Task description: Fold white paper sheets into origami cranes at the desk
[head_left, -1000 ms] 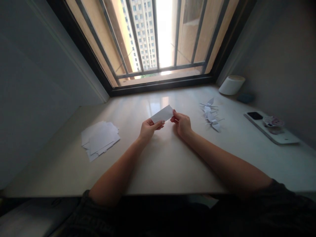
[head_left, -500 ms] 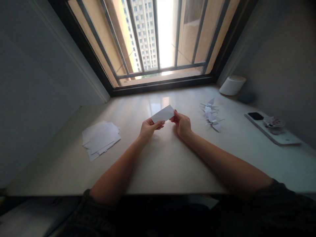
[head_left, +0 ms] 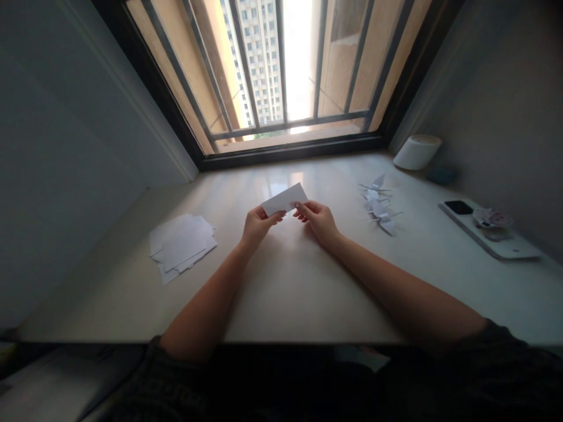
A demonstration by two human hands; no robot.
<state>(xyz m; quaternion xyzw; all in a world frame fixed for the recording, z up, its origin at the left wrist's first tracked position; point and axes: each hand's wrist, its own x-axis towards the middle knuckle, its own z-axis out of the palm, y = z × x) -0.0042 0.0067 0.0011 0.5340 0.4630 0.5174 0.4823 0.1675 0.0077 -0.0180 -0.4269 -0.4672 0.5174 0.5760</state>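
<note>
A folded white sheet of paper [head_left: 284,199], oblong in shape, is held up over the white table between both hands. My left hand [head_left: 258,224] pinches its lower left corner, thumb in front. At the lower right edge, my right hand [head_left: 320,220] grips the paper with the thumb on its near face; the fingers behind are partly hidden. Off to the right lie several white paper cranes [head_left: 379,205], close together. A loose stack of white paper sheets [head_left: 182,246] lies to the left of my left hand.
On the right stands a phone-like white device [head_left: 492,231] with a dark camera-like patch and a round trinket on it. A white cylinder [head_left: 417,152] is in the back right corner beside a dark blurred object [head_left: 441,174]. A barred window [head_left: 290,153] closes the table's far side.
My right hand's thumb has moved from the paper's right end onto its lower front edge. The paper and both hands have shifted slightly left.
</note>
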